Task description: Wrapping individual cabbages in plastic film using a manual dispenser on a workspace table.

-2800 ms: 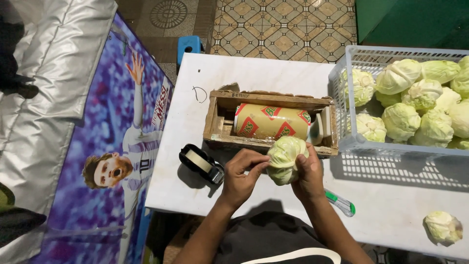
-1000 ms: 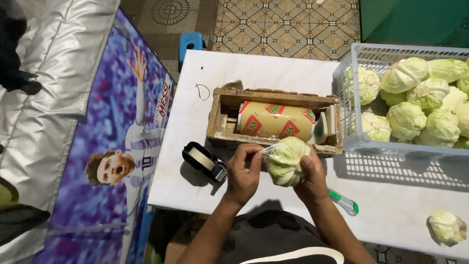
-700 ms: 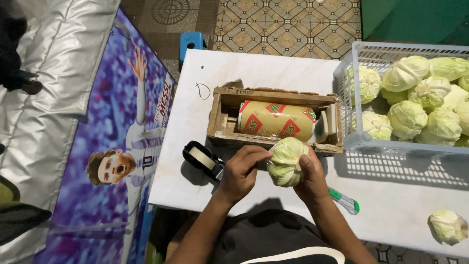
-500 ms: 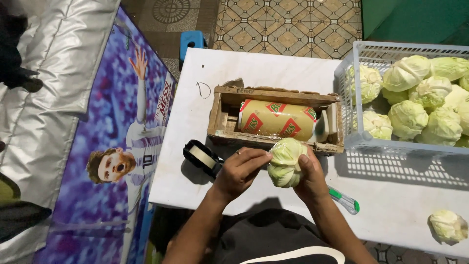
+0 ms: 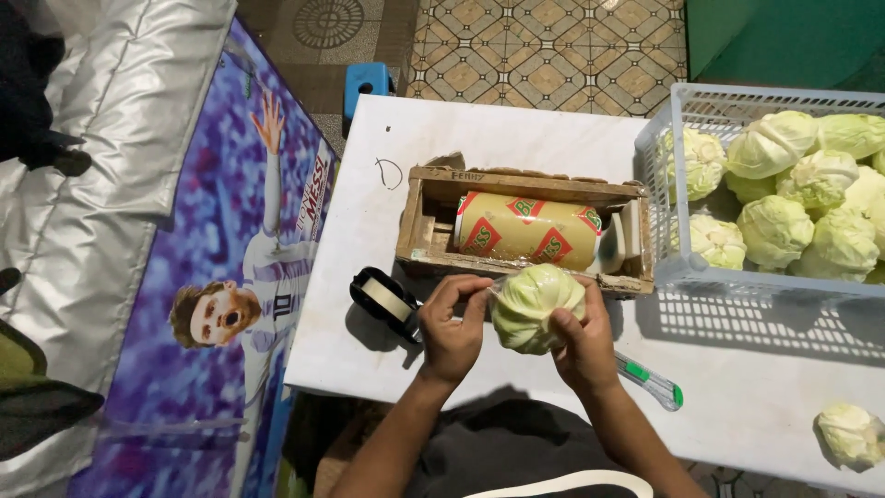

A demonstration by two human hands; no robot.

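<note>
At the near edge of the white desk [image 5: 516, 157], right in front of the worn wooden dispenser box [image 5: 525, 231], a round pale-green cabbage head [image 5: 536, 307] is being held up between both hands. The left hand [image 5: 454, 327] is closed in a pinch on what looks like the edge of clear cling film by the cabbage's left side, thumb and fingers pressed together. The right hand [image 5: 583, 338] is cupped against the cabbage's right side, fingers curled on it. The cabbage is lifted just above the desk, touching the front wall of the box or very nearly; hard to tell which.

Inside the box a fat roll of clear film with a yellow and red printed core [image 5: 527, 231] is lying on its side. A black tape dispenser with a pale roll [image 5: 387, 302] sits just left of the left hand, and a green-handled utility knife [image 5: 650, 380] lies on the desk just right of the right wrist. The white plastic crate [image 5: 737, 277] further right is packed with more cabbages, and one loose cabbage [image 5: 850, 435] sits well apart at the desk's right corner.

Judging by all that, the wrapping step is in hand, with film being pulled over the head. Next move probably calls for keeping the film taut while the cabbage gets turned, then a clean cut or tear at the box edge.
</note>
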